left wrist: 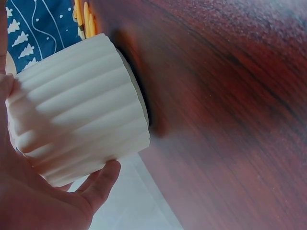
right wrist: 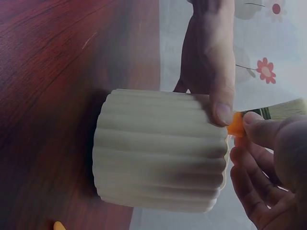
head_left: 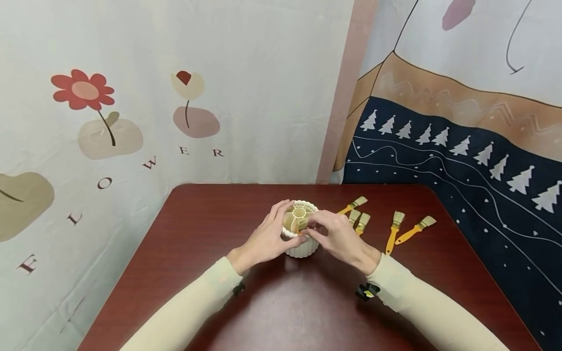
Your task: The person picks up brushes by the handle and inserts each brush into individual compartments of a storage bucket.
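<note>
A cream ribbed round holder (head_left: 302,247) stands on the table, its top split into compartments around a central ring. My left hand (head_left: 265,239) grips it from the left, thumb at the near rim and fingers along the far side. In the left wrist view the ribbed wall of the holder (left wrist: 81,105) fills the hand. With thumb and fingers, my right hand (head_left: 344,239) pinches a paintbrush (right wrist: 280,110) at the holder's rim. Its bristles point up and its orange handle goes down into the top; the handle's lower end is hidden inside.
To the right on the dark red table (head_left: 197,234) lie several more brushes with yellow-orange handles, among them one brush (head_left: 395,229) beside another brush (head_left: 417,230). Others lie partly hidden behind my right hand. Printed cloth (head_left: 263,97) hangs behind the table.
</note>
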A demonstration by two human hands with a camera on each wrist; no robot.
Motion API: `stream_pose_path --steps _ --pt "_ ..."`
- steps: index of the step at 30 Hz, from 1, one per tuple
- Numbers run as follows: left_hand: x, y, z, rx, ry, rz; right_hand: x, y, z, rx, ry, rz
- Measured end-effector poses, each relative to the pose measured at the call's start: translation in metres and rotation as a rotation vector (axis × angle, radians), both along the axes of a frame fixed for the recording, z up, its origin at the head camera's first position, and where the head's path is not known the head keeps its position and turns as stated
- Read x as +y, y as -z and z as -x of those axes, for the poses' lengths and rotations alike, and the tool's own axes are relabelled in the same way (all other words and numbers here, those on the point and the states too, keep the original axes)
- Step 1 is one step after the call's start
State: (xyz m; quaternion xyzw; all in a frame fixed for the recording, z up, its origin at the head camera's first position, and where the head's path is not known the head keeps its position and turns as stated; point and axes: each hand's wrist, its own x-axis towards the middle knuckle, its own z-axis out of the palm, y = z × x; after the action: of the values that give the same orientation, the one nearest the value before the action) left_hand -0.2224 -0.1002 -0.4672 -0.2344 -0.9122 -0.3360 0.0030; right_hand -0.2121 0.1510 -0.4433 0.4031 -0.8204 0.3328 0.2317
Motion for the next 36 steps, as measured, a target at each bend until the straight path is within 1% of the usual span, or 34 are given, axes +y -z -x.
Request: stream_pose_path --steps 7,14,17,23,29,36 --pt "-0.001 0.000 0.001 -0.001 0.007 0.008 0.001 -0.001 -0.001 -0.024 0.005 -0.047" --pt "-0.001 0.000 0.001 -0.002 0.021 0.005 0.002 -0.002 -0.001 0.001 0.014 -0.106" --pt "-0.001 0.000 0.001 0.000 0.023 0.007 0.003 -0.003 -0.001 -0.008 0.022 -0.116" --pt "-0.001 0.000 0.001 0.001 0.019 0.003 0.005 -0.003 -0.003 -0.054 0.040 -0.095" --pt "-0.001 0.000 0.001 0.002 0.022 -0.013 0.010 -0.003 -0.005 -0.060 0.059 -0.054" --pt "-0.002 0.000 0.003 -0.034 0.028 -0.037 0.022 -0.003 -0.005 -0.080 0.102 -0.030"
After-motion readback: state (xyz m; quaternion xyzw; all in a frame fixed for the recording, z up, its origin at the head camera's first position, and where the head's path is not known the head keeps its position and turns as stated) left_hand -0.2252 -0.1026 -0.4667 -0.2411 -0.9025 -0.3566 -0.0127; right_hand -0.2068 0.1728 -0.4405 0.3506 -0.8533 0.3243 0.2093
